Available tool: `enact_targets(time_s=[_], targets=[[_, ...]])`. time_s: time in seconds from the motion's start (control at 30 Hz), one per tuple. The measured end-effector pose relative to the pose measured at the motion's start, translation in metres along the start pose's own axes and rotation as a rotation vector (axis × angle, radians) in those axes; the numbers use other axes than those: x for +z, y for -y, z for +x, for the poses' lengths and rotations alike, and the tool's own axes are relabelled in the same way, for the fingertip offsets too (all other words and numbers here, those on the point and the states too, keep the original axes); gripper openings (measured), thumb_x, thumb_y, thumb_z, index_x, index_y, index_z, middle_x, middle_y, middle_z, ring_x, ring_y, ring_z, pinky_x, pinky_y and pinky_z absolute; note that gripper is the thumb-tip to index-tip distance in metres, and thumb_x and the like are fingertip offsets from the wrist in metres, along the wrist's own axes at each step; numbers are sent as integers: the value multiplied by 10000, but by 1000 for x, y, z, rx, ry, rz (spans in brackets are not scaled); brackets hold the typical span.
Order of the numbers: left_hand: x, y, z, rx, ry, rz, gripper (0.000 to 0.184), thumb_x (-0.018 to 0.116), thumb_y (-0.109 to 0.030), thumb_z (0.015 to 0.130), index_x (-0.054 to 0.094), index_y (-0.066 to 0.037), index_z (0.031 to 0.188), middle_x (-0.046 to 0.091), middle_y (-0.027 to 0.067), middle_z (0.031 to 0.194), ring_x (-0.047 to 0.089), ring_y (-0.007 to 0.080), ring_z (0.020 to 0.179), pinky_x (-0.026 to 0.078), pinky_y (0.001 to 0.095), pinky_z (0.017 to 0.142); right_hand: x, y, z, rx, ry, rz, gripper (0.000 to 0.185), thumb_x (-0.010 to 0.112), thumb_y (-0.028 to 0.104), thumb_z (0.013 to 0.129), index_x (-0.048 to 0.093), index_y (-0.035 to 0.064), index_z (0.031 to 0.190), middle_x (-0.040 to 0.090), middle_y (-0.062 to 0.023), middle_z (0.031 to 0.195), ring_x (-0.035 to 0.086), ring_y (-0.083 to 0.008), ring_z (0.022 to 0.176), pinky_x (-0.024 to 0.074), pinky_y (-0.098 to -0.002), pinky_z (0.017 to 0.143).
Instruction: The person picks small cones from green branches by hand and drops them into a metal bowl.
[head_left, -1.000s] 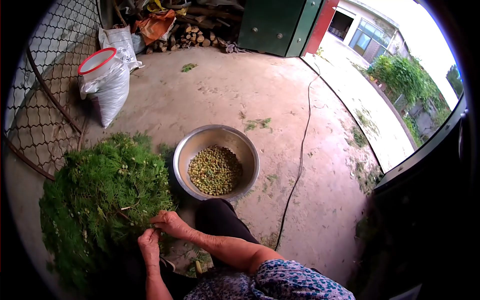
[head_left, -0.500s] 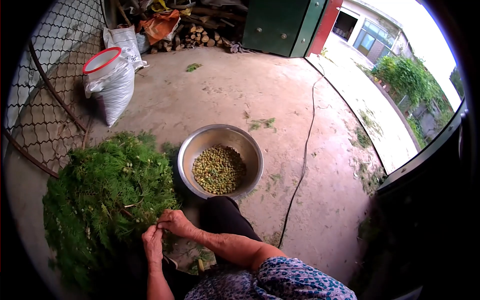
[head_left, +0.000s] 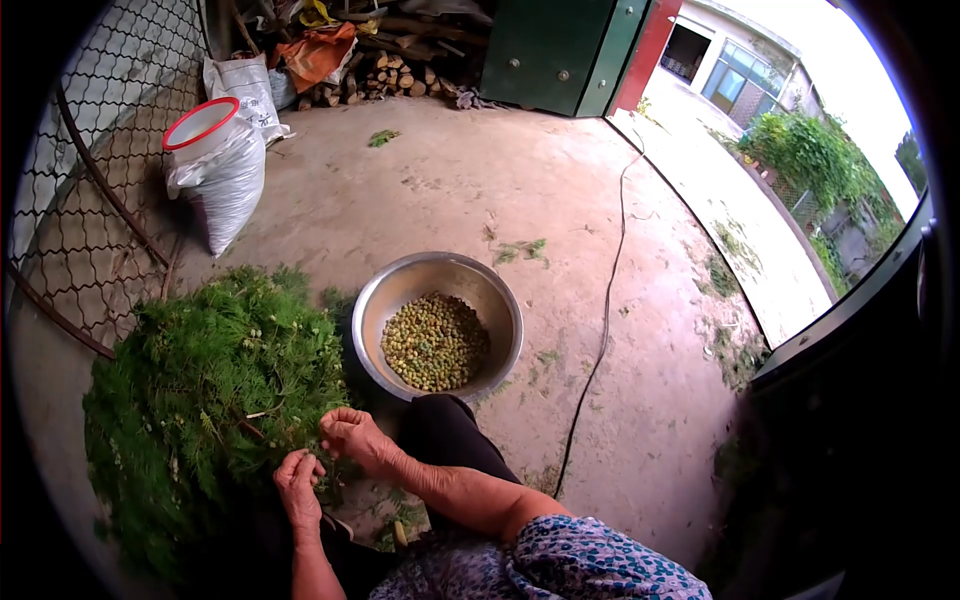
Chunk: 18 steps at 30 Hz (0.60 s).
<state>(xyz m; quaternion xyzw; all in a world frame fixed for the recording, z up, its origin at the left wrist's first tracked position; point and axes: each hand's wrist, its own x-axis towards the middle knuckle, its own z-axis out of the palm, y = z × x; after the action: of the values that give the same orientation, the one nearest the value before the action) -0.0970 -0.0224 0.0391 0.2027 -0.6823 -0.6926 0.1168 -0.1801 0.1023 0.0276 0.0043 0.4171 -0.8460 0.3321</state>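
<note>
My left hand (head_left: 299, 487) is closed in a pinch at the near right edge of a heap of feathery green branches (head_left: 215, 375). Whatever it pinches is too small to make out against the greenery. My right hand (head_left: 358, 441) sits just above and right of it, fingers curled together, the content of the grip hidden. A small gap separates the two hands. Beyond my knee stands a wide metal basin (head_left: 505, 345), partly filled with small round green and yellowish-brown cones or seeds (head_left: 435, 342).
A white sack (head_left: 222, 185) with a red-rimmed mouth leans near the wire mesh (head_left: 110, 190), another sack (head_left: 243, 90) behind it. Stacked firewood (head_left: 385, 78) lies at the back beside a green metal door (head_left: 545, 60). A black cable (head_left: 607, 310) crosses the concrete floor.
My hands have moved from touching to slightly apart, the left one shifting left and the right one a little up. The view has shifted slightly.
</note>
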Motion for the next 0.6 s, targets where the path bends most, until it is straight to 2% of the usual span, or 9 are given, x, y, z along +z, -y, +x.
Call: enact_targets(time_s=[0.03, 0.1, 0.17, 0.2, 0.23, 0.3, 0.33, 0.5, 0.6], targets=[[-1, 0, 0, -5, 3, 6, 125, 551, -112, 779, 586, 8, 766, 497, -4, 564, 394, 60, 522, 311, 220, 495, 0, 2, -1, -8, -5, 175, 107, 576, 143, 825, 547, 42, 805, 557, -20, 681, 523, -111, 565, 418, -238, 512], [-2, -4, -1, -13, 17, -4, 124, 559, -113, 777, 582, 7, 756, 497, -6, 558, 395, 58, 516, 313, 213, 500, -3, 1, -1, -4, -22, 244, 104, 558, 161, 833, 551, 63, 798, 569, -21, 713, 545, -127, 591, 424, -240, 512], [-4, -7, 0, -19, 35, 5, 123, 560, -108, 775, 582, 7, 740, 514, 2, 564, 393, 55, 508, 310, 210, 488, -13, -8, 6, 86, -12, 127, 130, 563, 194, 841, 554, 72, 797, 564, -21, 688, 544, -124, 582, 416, -236, 506], [-4, -7, -1, -32, 52, 8, 124, 562, -104, 774, 582, 7, 724, 531, 10, 569, 392, 53, 499, 308, 207, 477, -12, -8, 7, 79, 33, 36, 194, 577, 258, 842, 561, 67, 812, 552, -14, 652, 514, -109, 547, 397, -231, 490], [-4, -7, -1, -43, 69, 10, 127, 564, -100, 773, 582, 7, 708, 548, 18, 574, 391, 51, 491, 305, 205, 466, -13, -7, 6, 77, 36, 33, 194, 577, 258, 842, 561, 67, 812, 552, -14, 652, 514, -109, 547, 397, -231, 490], [-3, -8, -2, -35, 88, -22, 130, 567, -97, 771, 585, 9, 698, 571, 35, 592, 396, 51, 469, 303, 205, 442, -9, -2, -3, 64, 166, -195, 256, 587, 303, 836, 573, 48, 852, 535, -6, 620, 469, -88, 518, 372, -224, 473], [-2, -9, -2, -59, 94, -14, 132, 566, -98, 771, 584, 10, 697, 570, 37, 591, 399, 52, 464, 305, 202, 436, 0, 1, -7, 29, 162, -173, 249, 593, 278, 835, 587, 30, 855, 525, 3, 600, 430, -69, 493, 348, -213, 455], [1, -7, 3, -73, 96, 72, 157, 579, -129, 785, 577, 3, 700, 564, 28, 586, 409, 52, 452, 312, 198, 424, -7, 2, -3, -31, 183, -245, 161, 610, 172, 820, 609, 21, 765, 508, 20, 559, 406, -55, 452, 329, -204, 431], [3, -5, 6, -42, 75, 64, 142, 588, -126, 785, 575, -6, 711, 547, 12, 579, 410, 49, 452, 306, 199, 416, -8, 2, -1, -129, 156, -549, 113, 622, 137, 801, 614, 25, 784, 514, 23, 562, 438, -52, 471, 354, -215, 432]])
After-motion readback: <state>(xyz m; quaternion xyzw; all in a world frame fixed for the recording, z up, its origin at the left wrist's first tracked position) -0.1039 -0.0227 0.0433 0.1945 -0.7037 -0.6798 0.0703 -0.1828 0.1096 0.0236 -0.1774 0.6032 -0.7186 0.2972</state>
